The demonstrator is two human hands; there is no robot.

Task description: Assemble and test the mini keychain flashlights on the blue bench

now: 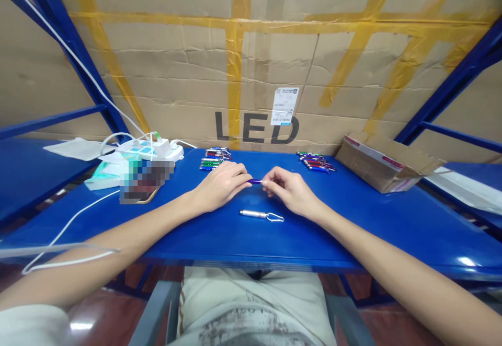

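Observation:
Between my two hands is a slim purple penlight [256, 181], held level just above the blue table. My left hand [224, 185] pinches its left end, with the fingers covering that part. The fingertips of my right hand [288, 186] are closed on the other end. Nearer to me lies a silver penlight [253, 214] with a black tip and a silver carabiner clip [275, 218]. Just beyond my left hand lies a row of penlights [214, 161] in several colours, partly hidden by it. Another coloured row of penlights [316, 162] lies past my right hand.
An open cardboard box [386, 163] stands at the right. On the left are a phone [147, 184], a white power strip [157, 150] with cables, and a tissue pack [104, 173]. A taped cardboard sheet [176, 79] rises behind the blue table [204, 239].

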